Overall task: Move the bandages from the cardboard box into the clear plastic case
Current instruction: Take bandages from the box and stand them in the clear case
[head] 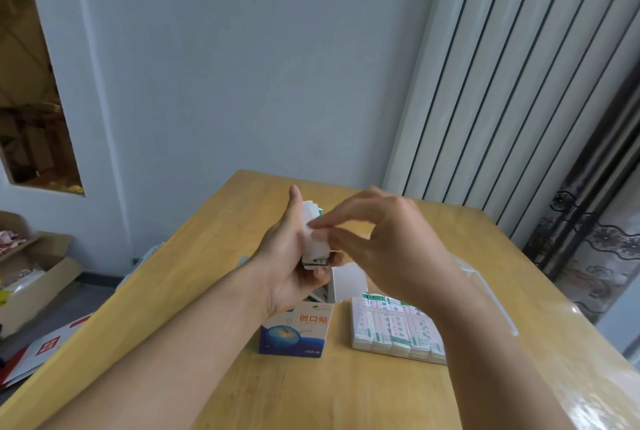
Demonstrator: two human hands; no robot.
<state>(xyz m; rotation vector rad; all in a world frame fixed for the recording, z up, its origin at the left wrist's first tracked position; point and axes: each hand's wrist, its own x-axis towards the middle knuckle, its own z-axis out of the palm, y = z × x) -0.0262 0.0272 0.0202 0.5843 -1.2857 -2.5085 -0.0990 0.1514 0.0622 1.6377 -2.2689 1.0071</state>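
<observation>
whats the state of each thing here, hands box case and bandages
left hand: grips a stack of white wrapped bandages
right hand: fingertips pinch the stack's top
blue and white cardboard box: upright, flap open, bandages left inside
clear plastic case: open, bandages in rows inside
wooden table: bears box and case

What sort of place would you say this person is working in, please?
Probably a small back room or stockroom rather than a clinic. The work goes on at a plain wooden table against a bare wall; open cardboard cartons stand on the floor at left, and a white column radiator with a patterned curtain lines the right.
</observation>
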